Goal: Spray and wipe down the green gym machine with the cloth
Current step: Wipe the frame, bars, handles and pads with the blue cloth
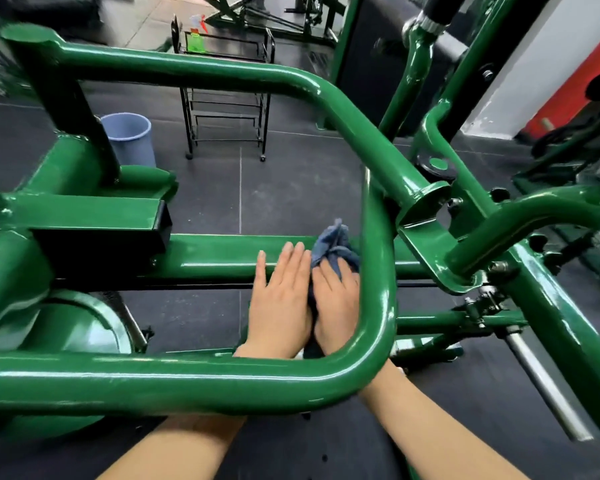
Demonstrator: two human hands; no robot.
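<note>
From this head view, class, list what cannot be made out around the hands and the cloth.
- Both wrists: hidden behind the green frame tube.
- Blue cloth: mostly covered by the right hand and left hand.
- Spray bottle on the black rack: blurred, label unreadable.

This is a gym. Glossy green tubular frames of a green gym machine [201, 69] fill the view, with bolted joints, a pivot plate and a steel rod on the right. The floor [291, 188] is dark rubber tiling with thin seams. Further back stand more dark exercise frames [257, 19], a black wheeled wire rack [226, 109] carrying a spray bottle [197, 36], and a blue-grey plastic bin [130, 138]. A white and red wall [551, 64] rises at the right.
</note>
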